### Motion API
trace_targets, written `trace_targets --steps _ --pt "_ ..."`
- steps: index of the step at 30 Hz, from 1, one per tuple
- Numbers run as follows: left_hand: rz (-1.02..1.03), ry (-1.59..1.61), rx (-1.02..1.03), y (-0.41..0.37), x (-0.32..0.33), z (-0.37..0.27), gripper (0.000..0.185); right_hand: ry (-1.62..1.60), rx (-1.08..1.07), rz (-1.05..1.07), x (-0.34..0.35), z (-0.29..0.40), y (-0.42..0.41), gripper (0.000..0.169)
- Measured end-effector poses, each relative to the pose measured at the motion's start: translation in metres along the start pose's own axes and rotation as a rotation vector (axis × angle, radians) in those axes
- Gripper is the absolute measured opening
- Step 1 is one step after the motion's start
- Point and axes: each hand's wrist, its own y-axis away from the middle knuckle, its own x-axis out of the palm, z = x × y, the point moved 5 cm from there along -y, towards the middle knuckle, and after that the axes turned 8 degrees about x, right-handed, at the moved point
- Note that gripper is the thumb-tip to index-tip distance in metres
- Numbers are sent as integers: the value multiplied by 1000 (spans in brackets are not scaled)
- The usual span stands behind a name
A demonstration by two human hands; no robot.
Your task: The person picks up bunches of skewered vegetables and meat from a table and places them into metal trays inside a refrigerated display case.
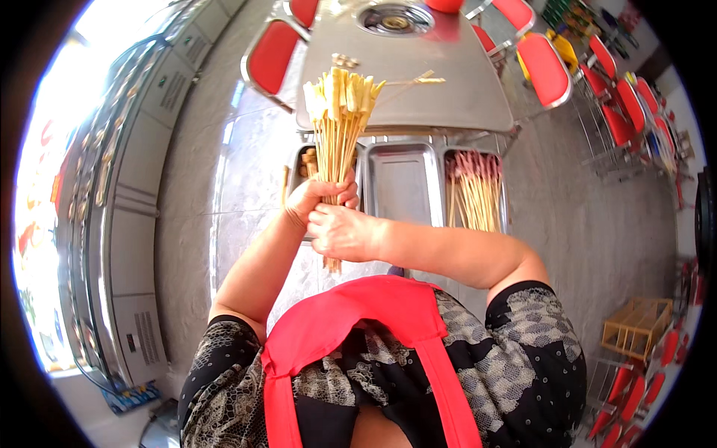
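Observation:
A thick bundle of wooden skewers with pale yellow food pieces point(343, 95) on their upper ends stands upright before me. My left hand point(322, 195) is closed around the sticks at mid-length. Just below it, my right hand point(347, 231) grips the same bundle near its lower ends. Behind the bundle is a metal tray point(302, 150) holding brownish skewered food, partly hidden by the bundle and my hands. Beside it lies a bare-bottomed steel tray point(402, 179). The steel tray to the right point(504, 193) holds many skewers with reddish-purple food point(475, 167).
A steel table point(448, 109) with an inset round burner point(395, 21) stands beyond the trays. On it lie a few loose skewers point(428, 80) and small pale pieces point(344, 60). Red chairs point(273, 56) flank the table. A long steel cabinet point(134, 224) runs along the left.

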Motion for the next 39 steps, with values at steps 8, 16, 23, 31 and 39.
trace_targets --steps 8,16,23,31,39 --pt "-266 33 376 196 -60 -38 9 -400 -97 -69 -16 103 -58 31" --pt "-560 12 771 397 -89 -10 10 -1403 541 699 124 234 -142 41" --pt "-784 48 915 538 -110 10 14 -1822 618 752 185 355 -208 13" --pt "-1034 45 1122 644 -168 -21 33 -1712 274 937 229 417 -333 14" --pt "-1252 -140 1398 808 -236 -139 27 -2224 744 1256 312 470 -504 62"
